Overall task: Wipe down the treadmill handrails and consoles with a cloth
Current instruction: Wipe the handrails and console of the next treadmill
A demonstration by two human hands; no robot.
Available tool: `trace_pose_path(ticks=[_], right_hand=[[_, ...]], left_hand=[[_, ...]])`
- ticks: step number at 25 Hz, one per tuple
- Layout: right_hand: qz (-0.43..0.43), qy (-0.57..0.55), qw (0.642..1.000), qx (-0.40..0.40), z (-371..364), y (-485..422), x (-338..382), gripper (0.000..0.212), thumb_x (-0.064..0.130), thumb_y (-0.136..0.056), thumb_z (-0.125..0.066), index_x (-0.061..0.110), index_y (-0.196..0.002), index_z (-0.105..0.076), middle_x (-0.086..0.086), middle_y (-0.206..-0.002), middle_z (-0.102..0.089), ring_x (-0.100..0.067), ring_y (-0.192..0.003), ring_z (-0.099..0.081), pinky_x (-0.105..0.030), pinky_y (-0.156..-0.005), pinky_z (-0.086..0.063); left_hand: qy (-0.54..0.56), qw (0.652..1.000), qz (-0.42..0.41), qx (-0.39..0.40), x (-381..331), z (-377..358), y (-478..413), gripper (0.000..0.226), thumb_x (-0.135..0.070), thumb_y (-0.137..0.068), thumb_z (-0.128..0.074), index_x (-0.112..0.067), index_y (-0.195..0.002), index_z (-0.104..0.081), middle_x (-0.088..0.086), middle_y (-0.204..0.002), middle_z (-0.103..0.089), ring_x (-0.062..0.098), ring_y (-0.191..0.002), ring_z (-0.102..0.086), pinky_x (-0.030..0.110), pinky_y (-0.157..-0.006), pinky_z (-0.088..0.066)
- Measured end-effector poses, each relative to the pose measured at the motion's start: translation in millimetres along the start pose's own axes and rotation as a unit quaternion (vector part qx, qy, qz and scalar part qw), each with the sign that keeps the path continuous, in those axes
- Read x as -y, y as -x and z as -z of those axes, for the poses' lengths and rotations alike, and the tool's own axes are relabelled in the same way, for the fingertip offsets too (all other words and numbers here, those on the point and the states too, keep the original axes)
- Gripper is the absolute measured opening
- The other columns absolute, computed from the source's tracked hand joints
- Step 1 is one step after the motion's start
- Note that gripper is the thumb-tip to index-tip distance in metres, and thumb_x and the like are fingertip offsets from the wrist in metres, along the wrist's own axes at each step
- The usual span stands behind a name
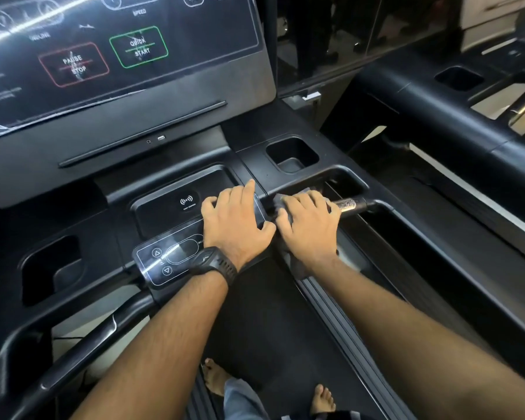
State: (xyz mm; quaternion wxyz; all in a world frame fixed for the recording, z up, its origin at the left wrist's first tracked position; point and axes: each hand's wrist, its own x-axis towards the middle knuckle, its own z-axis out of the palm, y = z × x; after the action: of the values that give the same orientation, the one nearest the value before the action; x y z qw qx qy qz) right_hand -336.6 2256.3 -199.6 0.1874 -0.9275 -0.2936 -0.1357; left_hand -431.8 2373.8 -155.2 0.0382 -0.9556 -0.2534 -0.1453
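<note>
"Where is the cloth (293, 262)?"

"Mostly hidden under the right hand (308, 225). The fingers curl tight round it on the shiny handrail bar (350, 205), just past the charging tray's (170, 207) right edge. Only grey bits peek out."

"And the left hand (237, 219)?"

"Flat on that tray, fingers spread. The console screen's (119, 56) top is cut off."
</note>
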Motion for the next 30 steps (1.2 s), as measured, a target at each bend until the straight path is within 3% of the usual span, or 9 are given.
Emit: trace_pose_path(ticks=[3,7,11,14,18,21,25,28,30], right_hand=[[-0.001,-0.004,0.992,0.125,10.7,-27.0,-2.9,0.037,0.046,-0.090,-0.040,0.026,-0.089,-0.071,0.007,-0.092,-0.067,-0.019,-0.102,-0.057,-0.043,-0.085,-0.038],[-0.003,0.006,1.000,-0.002,3.6,2.5,-4.8,0.030,0.041,-0.093,-0.044,0.029,-0.098,-0.071,0.008,-0.101,-0.068,-0.019,-0.111,-0.056,-0.046,-0.094,-0.039],[-0.039,0.005,0.991,0.127,14.1,-29.7,-10.8,0.036,0.045,-0.091,-0.040,0.026,-0.090,-0.071,0.003,-0.097,-0.069,-0.022,-0.104,-0.057,-0.044,-0.087,-0.038],[-0.034,-0.016,0.999,-0.013,5.4,1.5,-11.5,0.026,0.039,-0.093,-0.048,0.028,-0.098,-0.071,0.008,-0.100,-0.068,-0.019,-0.111,-0.056,-0.047,-0.097,-0.038],[-0.063,-0.011,0.988,0.140,15.6,-32.6,-10.2,0.035,0.046,-0.089,-0.042,0.026,-0.085,-0.071,0.006,-0.090,-0.064,-0.022,-0.105,-0.057,-0.044,-0.092,-0.038],[-0.062,-0.015,0.997,0.030,6.4,-8.1,-1.1,0.033,0.045,-0.089,-0.045,0.029,-0.096,-0.073,0.010,-0.101,-0.067,-0.018,-0.113,-0.055,-0.046,-0.099,-0.036],[-0.035,-0.016,0.992,0.117,11.4,-26.0,-18.5,0.037,0.048,-0.088,-0.041,0.026,-0.084,-0.070,0.009,-0.090,-0.065,-0.018,-0.103,-0.055,-0.043,-0.086,-0.038],[-0.054,-0.026,0.998,0.034,11.0,-16.4,-19.5,0.032,0.043,-0.088,-0.044,0.029,-0.086,-0.072,0.011,-0.091,-0.065,-0.017,-0.107,-0.055,-0.047,-0.095,-0.039],[-0.022,-0.007,0.993,0.112,10.1,-28.8,-24.1,0.038,0.047,-0.086,-0.039,0.025,-0.080,-0.069,0.007,-0.084,-0.062,-0.021,-0.102,-0.057,-0.043,-0.084,-0.036]], left_hand=[[0.004,1.000,-0.001,0.002,0.3,0.6,-0.8,0.082,-0.059,-0.070,-0.035,-0.019,-0.142,-0.043,-0.004,-0.121,-0.060,0.018,-0.113,-0.053,0.045,-0.095,-0.037],[0.002,1.000,-0.005,-0.002,0.2,0.2,1.5,0.082,-0.061,-0.072,-0.038,-0.019,-0.142,-0.042,-0.004,-0.121,-0.060,0.018,-0.114,-0.053,0.046,-0.096,-0.037],[0.008,1.000,-0.007,0.002,0.2,-1.3,1.1,0.083,-0.061,-0.072,-0.042,-0.019,-0.143,-0.042,-0.004,-0.122,-0.059,0.018,-0.114,-0.052,0.046,-0.096,-0.037],[0.005,1.000,-0.006,-0.006,-0.4,-1.3,1.0,0.084,-0.062,-0.072,-0.042,-0.018,-0.143,-0.041,-0.004,-0.122,-0.059,0.019,-0.115,-0.052,0.046,-0.096,-0.037],[0.006,1.000,-0.007,-0.002,-1.4,-1.6,0.0,0.085,-0.063,-0.071,-0.037,-0.017,-0.143,-0.041,-0.004,-0.121,-0.059,0.019,-0.114,-0.053,0.048,-0.096,-0.038],[0.001,1.000,-0.004,-0.002,-1.9,-1.2,1.0,0.086,-0.065,-0.071,-0.038,-0.018,-0.143,-0.041,-0.003,-0.124,-0.059,0.019,-0.115,-0.053,0.047,-0.097,-0.038],[-0.001,1.000,-0.011,-0.005,-0.8,-2.1,0.7,0.085,-0.062,-0.072,-0.039,-0.017,-0.143,-0.042,-0.003,-0.122,-0.059,0.019,-0.114,-0.053,0.045,-0.094,-0.037],[-0.010,1.000,-0.005,-0.013,-1.0,-2.5,1.8,0.084,-0.062,-0.071,-0.042,-0.018,-0.143,-0.042,-0.004,-0.121,-0.059,0.018,-0.113,-0.053,0.045,-0.093,-0.037],[-0.012,1.000,-0.006,-0.010,-0.6,-3.1,0.2,0.084,-0.062,-0.072,-0.042,-0.018,-0.144,-0.041,-0.004,-0.122,-0.059,0.018,-0.114,-0.052,0.046,-0.094,-0.038]])
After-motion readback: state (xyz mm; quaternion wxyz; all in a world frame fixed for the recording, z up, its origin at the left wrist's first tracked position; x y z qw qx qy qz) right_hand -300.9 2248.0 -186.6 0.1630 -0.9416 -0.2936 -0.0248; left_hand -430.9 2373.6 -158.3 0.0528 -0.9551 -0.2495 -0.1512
